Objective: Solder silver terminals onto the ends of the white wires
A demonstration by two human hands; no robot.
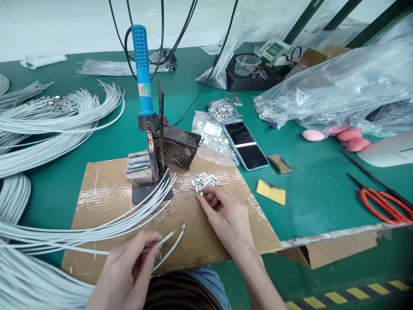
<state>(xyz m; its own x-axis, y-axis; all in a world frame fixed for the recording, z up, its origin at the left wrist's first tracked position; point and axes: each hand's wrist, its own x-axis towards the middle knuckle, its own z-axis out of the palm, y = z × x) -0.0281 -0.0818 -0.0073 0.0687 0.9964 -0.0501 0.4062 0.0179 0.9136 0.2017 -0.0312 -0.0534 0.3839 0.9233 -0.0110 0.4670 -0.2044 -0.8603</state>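
Note:
Pinched in the fingers of my left hand (135,262) is a white cable (166,238), its stripped end pointing up to the right. A second cable end (174,252) with a small metal tip curves out beside that hand. My right hand (227,211) holds a small silvery metal piece (201,194) between thumb and index finger, just in front of a pile of similar metal pieces (206,180) on the cardboard (187,215). Left of the pile, a blue-handled soldering iron (144,77) stands upright in a holder, above a bundle of white cables (142,219).
Coils of white cable (58,125) cover the left side. A small black fan (177,146) stands behind the iron. Further right lie a phone (245,145), a yellow sponge (271,192), red-handled scissors (383,204) and large plastic bags (342,86). Black cords (222,47) hang from above.

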